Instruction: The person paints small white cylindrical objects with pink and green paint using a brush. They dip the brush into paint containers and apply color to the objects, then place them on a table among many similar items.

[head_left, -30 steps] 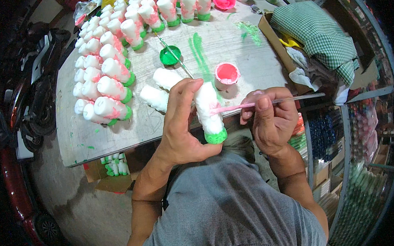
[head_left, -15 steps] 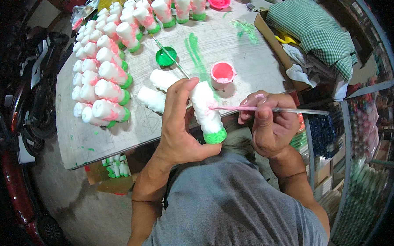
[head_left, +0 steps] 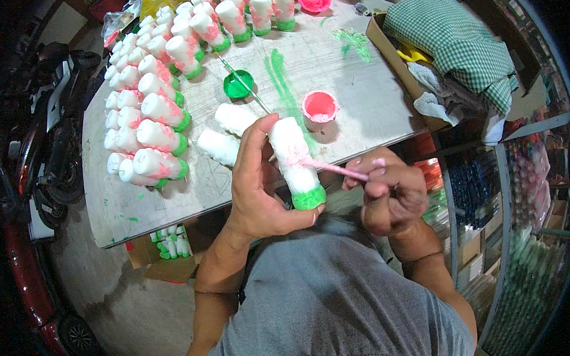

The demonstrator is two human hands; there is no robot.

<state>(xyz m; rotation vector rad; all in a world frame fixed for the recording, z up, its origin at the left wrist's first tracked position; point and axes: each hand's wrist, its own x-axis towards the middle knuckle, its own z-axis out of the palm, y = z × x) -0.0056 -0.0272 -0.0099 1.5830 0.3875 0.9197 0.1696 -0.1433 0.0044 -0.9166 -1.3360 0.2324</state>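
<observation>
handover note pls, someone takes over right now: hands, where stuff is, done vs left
Left hand: wrapped around a white figurine with green base, held over the table edge.
Right hand: holds a pink-tipped brush, tip on the figurine's middle.
Pink paint cup and green paint lid with its brush sit just beyond.
Done: rows of painted figurines at left and far edge.
Left: held piece's pink marks; two plain white figurines lying beside the left hand.

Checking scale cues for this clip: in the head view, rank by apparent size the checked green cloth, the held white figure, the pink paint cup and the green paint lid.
1. checked green cloth
2. white figure in the left hand, though it sits nearer the camera
3-4. pink paint cup and green paint lid: look alike, not ranked
</observation>
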